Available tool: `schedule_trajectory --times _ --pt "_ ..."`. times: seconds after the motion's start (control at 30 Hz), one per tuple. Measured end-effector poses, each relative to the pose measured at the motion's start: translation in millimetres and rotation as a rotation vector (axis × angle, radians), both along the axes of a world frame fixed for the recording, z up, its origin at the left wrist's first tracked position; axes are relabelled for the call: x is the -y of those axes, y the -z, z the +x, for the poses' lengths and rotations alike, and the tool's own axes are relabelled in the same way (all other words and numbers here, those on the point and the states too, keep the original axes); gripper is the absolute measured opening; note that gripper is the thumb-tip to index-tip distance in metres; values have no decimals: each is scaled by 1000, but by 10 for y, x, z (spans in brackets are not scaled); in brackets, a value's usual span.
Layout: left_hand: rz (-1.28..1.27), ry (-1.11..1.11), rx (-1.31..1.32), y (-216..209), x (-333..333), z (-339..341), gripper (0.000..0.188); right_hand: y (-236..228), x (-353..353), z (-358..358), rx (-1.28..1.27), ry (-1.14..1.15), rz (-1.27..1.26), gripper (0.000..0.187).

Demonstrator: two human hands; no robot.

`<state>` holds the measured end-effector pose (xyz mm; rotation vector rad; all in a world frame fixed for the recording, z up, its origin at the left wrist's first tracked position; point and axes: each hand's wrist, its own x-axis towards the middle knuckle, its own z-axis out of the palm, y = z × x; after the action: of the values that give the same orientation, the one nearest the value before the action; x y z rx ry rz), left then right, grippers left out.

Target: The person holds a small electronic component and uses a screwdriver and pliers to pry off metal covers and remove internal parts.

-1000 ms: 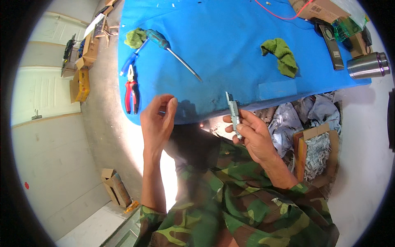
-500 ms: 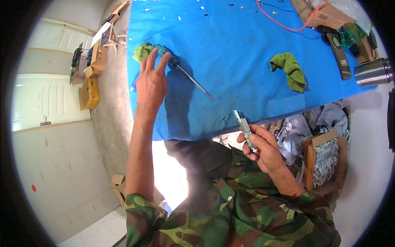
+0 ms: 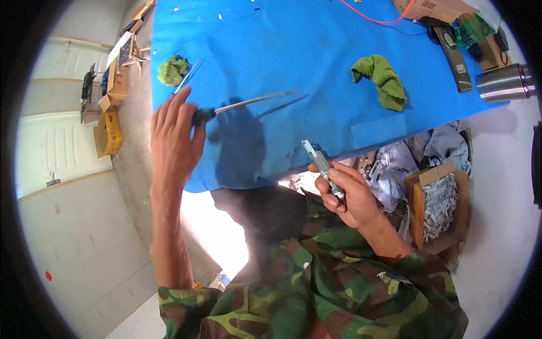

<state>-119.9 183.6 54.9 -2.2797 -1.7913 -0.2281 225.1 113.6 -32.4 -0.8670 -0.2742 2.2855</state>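
Note:
In my left hand [image 3: 176, 127] is a screwdriver [image 3: 240, 104], its dark teal handle mostly hidden by my fingers. The long metal shaft points right above the blue cloth, its tip smeared by motion. My right hand [image 3: 351, 192] grips a narrow grey-and-white metal part [image 3: 322, 164], like a small slotted mechanism, near the front edge of the table. Its upper end sticks out past my thumb and fingers. Beyond my left hand lie a crumpled green cloth [image 3: 172, 72] and a thin, pen-like stick [image 3: 189, 75].
On the blue table cover [image 3: 293, 51] lies another green cloth [image 3: 383, 83]. A steel cup [image 3: 504, 85], a dark flat box [image 3: 455, 59] and a red cable [image 3: 372, 20] are at the right and far side. Below the right edge stands a carton [image 3: 439, 209] of shredded material.
My left hand has taken up the screwdriver from beside the green cloth and drawn it nearer, its shaft swinging to point right. My right hand still holds the metal part. The whole view has shifted slightly.

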Motion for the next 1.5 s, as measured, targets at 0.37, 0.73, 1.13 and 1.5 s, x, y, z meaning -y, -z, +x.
schedule_trajectory --times 0.37,0.73,1.13,1.5 --pt "-171 -238 644 115 1870 650 47 -31 -14 -63 -21 -24 17 38" --pt "-222 -225 845 192 2121 806 43 -41 5 -107 118 -56 137 40" --pt "-375 -255 885 125 2120 772 38 -49 -18 -163 284 -140 315 37" --pt "-376 -207 886 192 2044 683 40 11 -87 -120 347 -243 400 44"
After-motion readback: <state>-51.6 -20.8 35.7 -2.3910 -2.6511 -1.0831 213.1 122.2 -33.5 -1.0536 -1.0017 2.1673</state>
